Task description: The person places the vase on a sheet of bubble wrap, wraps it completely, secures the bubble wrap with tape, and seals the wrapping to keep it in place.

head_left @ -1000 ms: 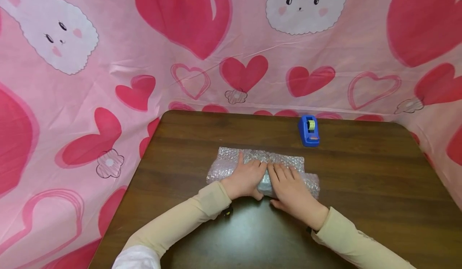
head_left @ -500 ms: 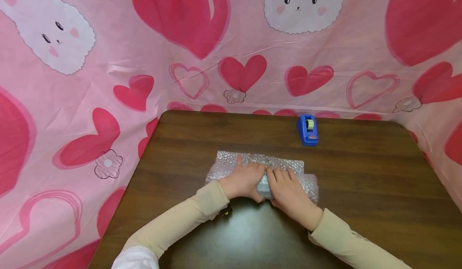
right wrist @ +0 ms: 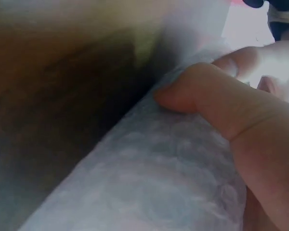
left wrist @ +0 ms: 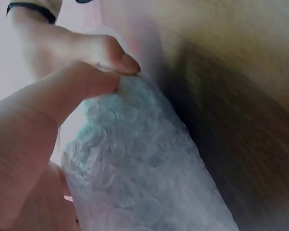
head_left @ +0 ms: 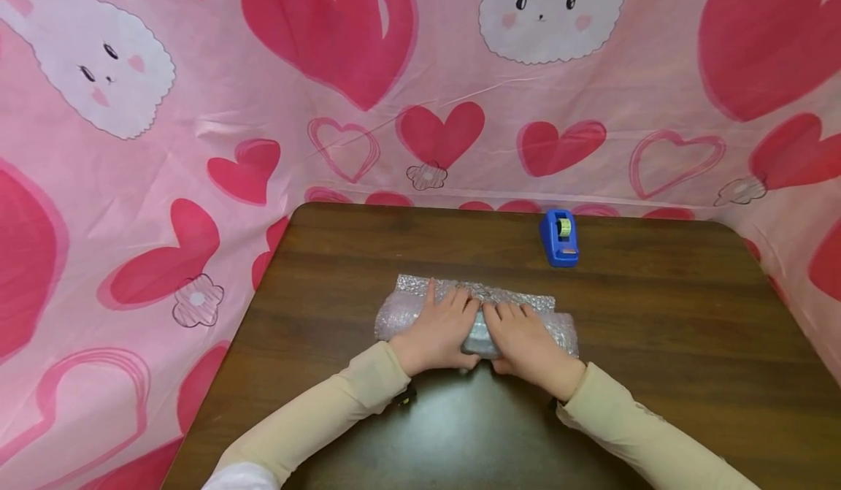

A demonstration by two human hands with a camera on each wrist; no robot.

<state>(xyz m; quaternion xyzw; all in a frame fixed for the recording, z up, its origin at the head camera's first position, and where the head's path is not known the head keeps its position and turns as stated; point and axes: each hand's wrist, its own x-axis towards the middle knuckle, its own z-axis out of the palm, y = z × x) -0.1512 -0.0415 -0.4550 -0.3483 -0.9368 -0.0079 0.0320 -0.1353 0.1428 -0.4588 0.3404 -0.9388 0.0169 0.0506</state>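
Note:
A roll of bubble wrap lies crosswise on the table, its far flap flat behind it. Something pale blue-green shows through the layers in the middle; its kind is hidden. My left hand grips the left half, fingers over the top and thumb at the near side. On the right half my right hand holds it the same way, close beside the left. In the left wrist view both thumbs press the near face of the bubble wrap. The right wrist view shows my right thumb on it too.
A blue tape dispenser with a roll of tape stands near the back edge of the brown wooden table, right of the middle. A pink cloth with hearts and rabbit faces hangs behind and along the sides.
The far edge of the bubble wrap has come a little toward me. My right thumb has moved in against the roll, and my left hand has shifted slightly. The tape dispenser stays put.

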